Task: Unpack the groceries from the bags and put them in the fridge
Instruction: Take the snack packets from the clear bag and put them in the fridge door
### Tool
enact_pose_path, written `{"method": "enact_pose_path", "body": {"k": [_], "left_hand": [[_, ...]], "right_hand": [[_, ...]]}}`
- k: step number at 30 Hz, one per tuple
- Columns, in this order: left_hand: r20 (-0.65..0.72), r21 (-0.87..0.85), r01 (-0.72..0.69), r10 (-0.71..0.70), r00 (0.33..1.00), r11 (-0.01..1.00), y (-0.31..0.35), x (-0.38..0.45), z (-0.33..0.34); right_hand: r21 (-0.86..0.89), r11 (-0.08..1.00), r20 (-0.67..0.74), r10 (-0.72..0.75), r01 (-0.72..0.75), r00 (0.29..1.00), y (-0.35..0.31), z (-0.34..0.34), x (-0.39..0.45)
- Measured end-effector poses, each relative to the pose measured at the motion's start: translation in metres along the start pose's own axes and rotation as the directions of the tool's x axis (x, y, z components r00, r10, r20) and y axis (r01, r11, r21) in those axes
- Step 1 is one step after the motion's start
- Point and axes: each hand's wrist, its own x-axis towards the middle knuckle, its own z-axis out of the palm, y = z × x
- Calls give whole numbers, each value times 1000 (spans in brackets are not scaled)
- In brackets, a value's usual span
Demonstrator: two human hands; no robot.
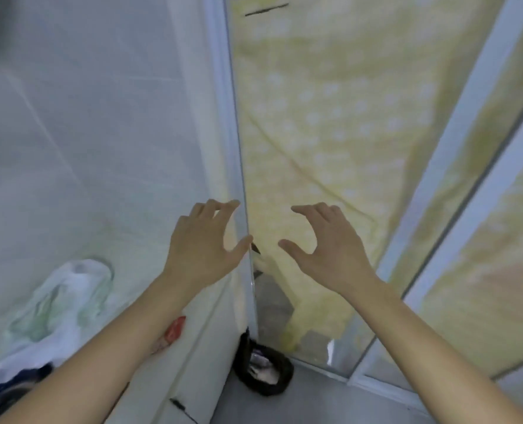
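Observation:
Both my hands are raised in front of me, empty, with fingers spread and curled. My left hand (203,240) hovers at the right edge of a white counter (85,166). My right hand (324,243) is in front of a glass door with a yellow dotted curtain (330,117) behind it. A white plastic bag (67,298) lies open on the counter at the lower left, well left of my left forearm. A red-and-white packet (173,332) peeks out beside that forearm. No fridge is in view. The picture is blurred.
A black bag (264,371) with something pale inside sits on the grey floor by the counter's corner. Pale metal door frames (456,166) run diagonally on the right. Dark fabric (6,390) shows at the bottom left.

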Motion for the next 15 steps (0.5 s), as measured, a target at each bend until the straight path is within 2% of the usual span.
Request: {"method": "enact_pose_path", "body": {"k": [5,9,15], "left_hand": [[23,22,240,-241,970,970,-127,-54,10],[130,32,390,-391,911,920,-204,-96,42],[333,35,560,-538,775,828,-268,-160,125]], "right_hand": [[73,985,164,-165,155,973,-67,102,37],[148,965,261,-249,216,933,-102,192,51],[253,943,515,-321,216,795,-117,333,43]]}}
